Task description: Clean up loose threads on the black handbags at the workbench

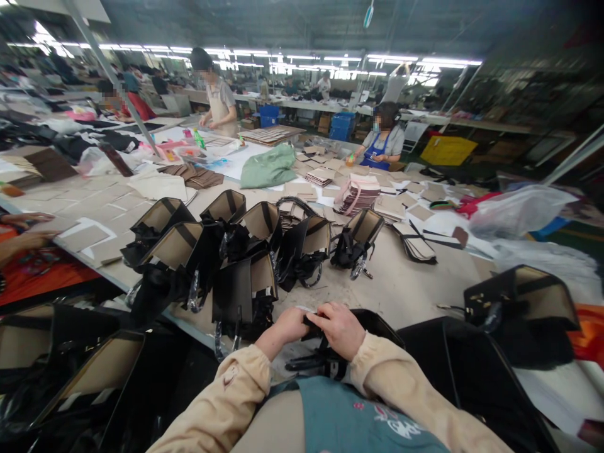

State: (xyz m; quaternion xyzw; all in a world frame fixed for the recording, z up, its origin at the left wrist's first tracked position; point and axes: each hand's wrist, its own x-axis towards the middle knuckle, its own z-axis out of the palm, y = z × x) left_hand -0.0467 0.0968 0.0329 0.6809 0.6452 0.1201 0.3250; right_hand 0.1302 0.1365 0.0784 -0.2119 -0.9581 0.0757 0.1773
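Observation:
Close to my body at the table's near edge lies a black handbag (372, 322). My left hand (289, 327) and my right hand (340, 327) meet on top of it, fingers curled and pinching at its black strap or trim (311, 362); a small pale piece shows between the fingertips. Just beyond my hands stands a cluster of several unfinished black bags with tan lining (226, 251).
A large black bag (519, 302) sits at the right, more bags (85, 377) at lower left. Cardboard pieces (358, 192), a green cloth (268, 167) and plastic wrap (514, 211) cover the long table (406, 283). Other workers stand across it; someone's arm (23, 236) reaches in at left.

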